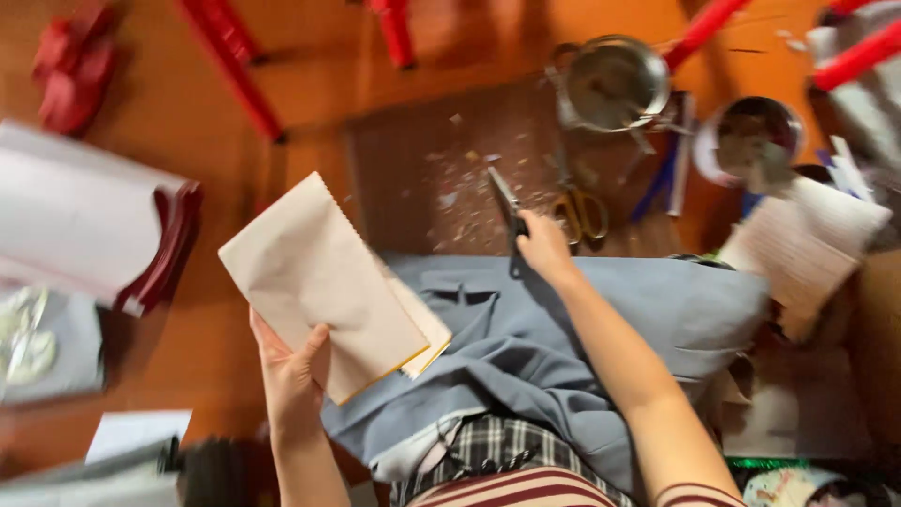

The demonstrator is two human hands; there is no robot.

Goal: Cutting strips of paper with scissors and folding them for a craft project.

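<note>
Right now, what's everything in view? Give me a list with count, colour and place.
folded paper sheets: a small stack, pale beige, held up at centre left
dark scissors: one pair, at the right hand, over the brown mat
brown mat: one, littered with paper scraps, top centre
yellow-handled scissors: one pair, on the mat's right side
metal bowls: two, silvery, top right
red legs: several, across the top
dark red tray: one, left, under white sheets
lined paper: one stack, whitish, right
grey cloth: one, over the lap
left hand: holds the paper sheets
right hand: grips the dark scissors
</note>
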